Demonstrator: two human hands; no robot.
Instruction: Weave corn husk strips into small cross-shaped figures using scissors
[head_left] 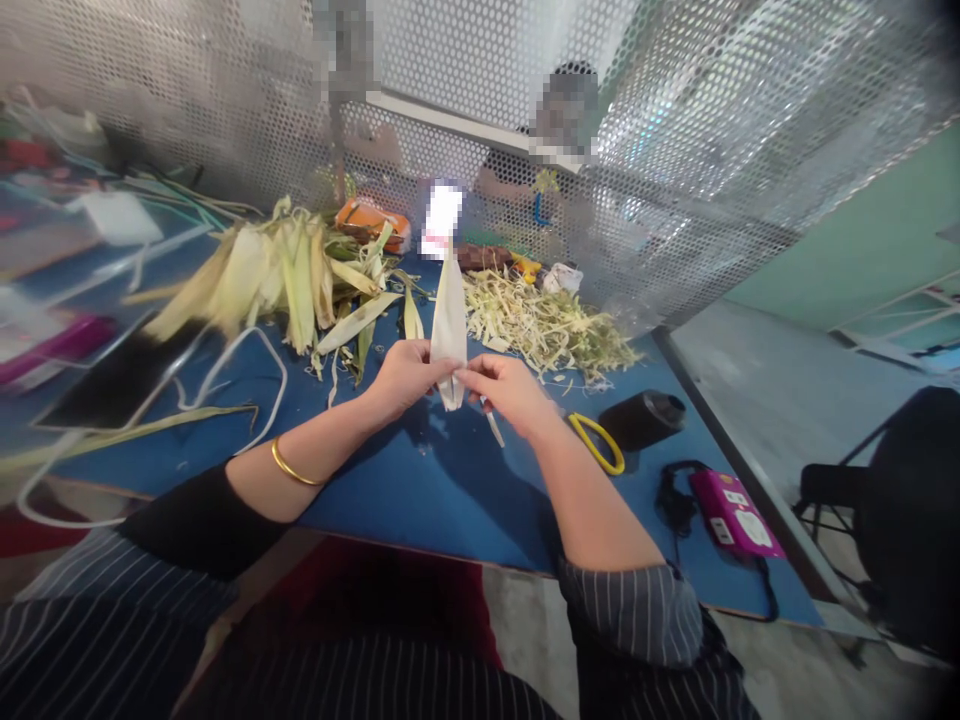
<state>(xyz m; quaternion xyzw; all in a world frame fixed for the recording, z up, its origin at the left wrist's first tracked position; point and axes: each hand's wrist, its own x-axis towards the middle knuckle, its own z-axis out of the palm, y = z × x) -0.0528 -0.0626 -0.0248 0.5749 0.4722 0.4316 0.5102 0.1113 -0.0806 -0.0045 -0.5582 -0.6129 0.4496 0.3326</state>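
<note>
Striped sleeves (630,610) nearest, at five and eight o'clock; left hand (405,382), right hand (512,392) both pinch upright husk (450,315) at centre; shreds (544,325) at two o'clock; leaf pile (296,285) at ten.

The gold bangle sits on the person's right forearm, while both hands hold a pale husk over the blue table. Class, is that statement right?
Not quite: the head view shows the gold bangle on the left forearm, not the right. The left hand and right hand do both hold the pale husk over the blue table.
</note>
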